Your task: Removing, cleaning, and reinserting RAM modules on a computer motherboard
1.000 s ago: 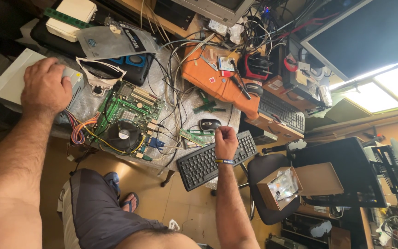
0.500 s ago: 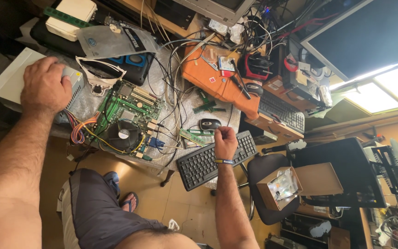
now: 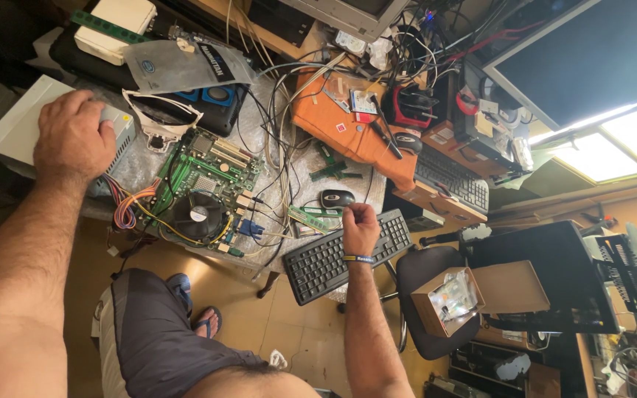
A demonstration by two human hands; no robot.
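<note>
Nothing has shifted since the earlier frames; both hands sit where they were. Right hand [image 3: 360, 227] is curled shut, fingertips pinched on something too small to make out, possibly a thin cable, hovering over the black keyboard [image 3: 348, 254] edge, with the black mouse [image 3: 336, 198] just beyond and a green memory stick [image 3: 310, 218] just to its left. Left hand [image 3: 73, 140] lies flat, fingers spread, palm down on the grey power supply box [image 3: 23, 125], well apart from the right. Between them on the tabletop [image 3: 300, 173], the green motherboard [image 3: 204, 188] with its fan. Judgement: keep the box braced and any pull light, clear of the loose wires.
</note>
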